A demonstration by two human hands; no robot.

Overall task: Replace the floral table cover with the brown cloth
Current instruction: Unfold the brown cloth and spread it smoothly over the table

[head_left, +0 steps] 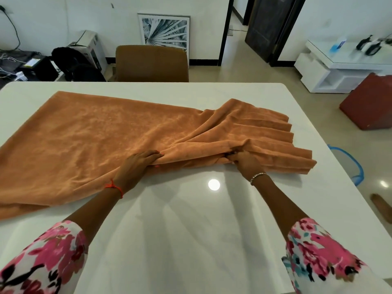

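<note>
The brown cloth (89, 141) lies on the white table (191, 230), spread flat on the left and bunched into stacked folds on the right. Its left part hangs over the table's left edge. My left hand (137, 166) pinches the cloth's near edge at the middle, thumb underneath. My right hand (244, 161) grips the same near edge a little to the right, beside the folds. No floral table cover is in view; the floral print belongs to my sleeves.
A brown chair (151, 63) stands at the table's far side. A dark bag (76, 64) and a printer sit at the back left. On the floor at the right are a red-brown box (369, 102) and a blue-rimmed basket (350, 164).
</note>
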